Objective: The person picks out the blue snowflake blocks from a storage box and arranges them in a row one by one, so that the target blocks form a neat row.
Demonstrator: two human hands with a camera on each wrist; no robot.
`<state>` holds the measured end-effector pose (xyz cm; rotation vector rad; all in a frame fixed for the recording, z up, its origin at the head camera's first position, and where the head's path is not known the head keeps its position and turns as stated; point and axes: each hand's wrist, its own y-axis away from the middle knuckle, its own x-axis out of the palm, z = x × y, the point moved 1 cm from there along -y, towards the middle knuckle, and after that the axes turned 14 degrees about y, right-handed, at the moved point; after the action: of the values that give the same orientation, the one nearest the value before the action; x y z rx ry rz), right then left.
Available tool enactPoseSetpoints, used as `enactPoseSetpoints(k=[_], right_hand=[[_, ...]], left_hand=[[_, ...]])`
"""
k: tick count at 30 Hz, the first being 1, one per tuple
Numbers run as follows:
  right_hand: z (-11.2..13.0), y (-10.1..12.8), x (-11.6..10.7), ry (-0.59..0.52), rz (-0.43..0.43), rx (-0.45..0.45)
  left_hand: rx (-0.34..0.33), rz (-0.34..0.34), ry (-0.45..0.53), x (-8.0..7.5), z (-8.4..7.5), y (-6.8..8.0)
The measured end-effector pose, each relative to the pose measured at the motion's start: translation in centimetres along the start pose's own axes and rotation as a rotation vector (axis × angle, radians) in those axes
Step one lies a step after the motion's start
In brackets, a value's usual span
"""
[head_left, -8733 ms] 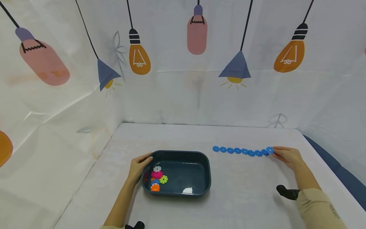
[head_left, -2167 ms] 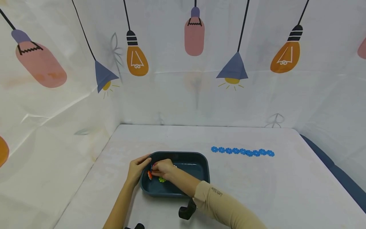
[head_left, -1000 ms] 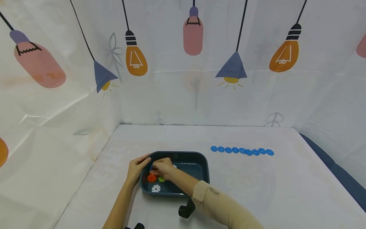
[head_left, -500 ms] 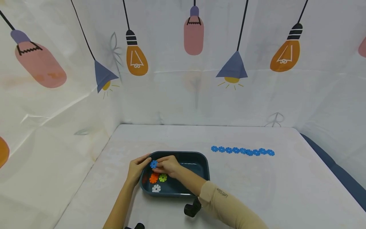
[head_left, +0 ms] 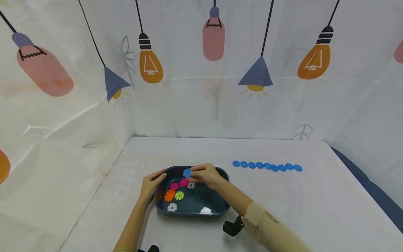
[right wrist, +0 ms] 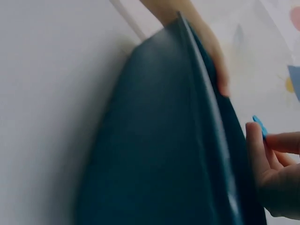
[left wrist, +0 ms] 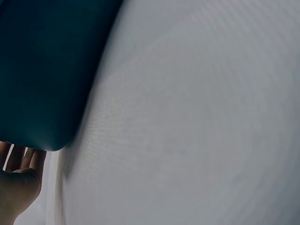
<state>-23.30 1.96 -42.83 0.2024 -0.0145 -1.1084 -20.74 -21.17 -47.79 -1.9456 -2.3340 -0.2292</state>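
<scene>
A dark teal rectangular tray (head_left: pixel 204 201) stands on the white table, holding several loose flower-shaped plastic discs. My left hand (head_left: pixel 149 187) grips its left rim, thumb over the edge and fingers along the outside wall. My right hand (head_left: pixel 206 174) pinches a blue flower-shaped disc (head_left: pixel 187 173) between thumb and fingers, over the back of the tray. In the right wrist view the blue disc (right wrist: pixel 259 125) appears edge-on at the fingertips. Pink discs (head_left: pixel 174 186), orange discs (head_left: pixel 170 195), a lime disc (head_left: pixel 179 195) and white discs (head_left: pixel 172 207) lie towards the tray's left side.
To the right behind the tray, a row of several blue discs (head_left: pixel 267 165) lies across the table (head_left: pixel 283 206). A white sheet (head_left: pixel 189 105) printed with lamps hangs behind and at the left. A black wrist mount (head_left: pixel 233 227) hangs below the right sleeve.
My right hand left the blue row, reached into the tray and spread its discs. It picked up a blue disc and has moved right and away with it. My left hand stays on the rim.
</scene>
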Motion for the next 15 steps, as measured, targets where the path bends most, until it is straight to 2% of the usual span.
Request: enactPoseSetpoints(k=[6, 15], right_hand=[[0.8, 2.1, -5.1, 0.067, 0.031, -0.052], [1.2, 5.2, -13.6, 0.165, -0.03, -0.063]], left_hand=[[0.014, -0.007, -0.001, 0.0, 0.0, 0.0], [0.021, 0.002, -0.023, 0.1, 0.0, 0.0]])
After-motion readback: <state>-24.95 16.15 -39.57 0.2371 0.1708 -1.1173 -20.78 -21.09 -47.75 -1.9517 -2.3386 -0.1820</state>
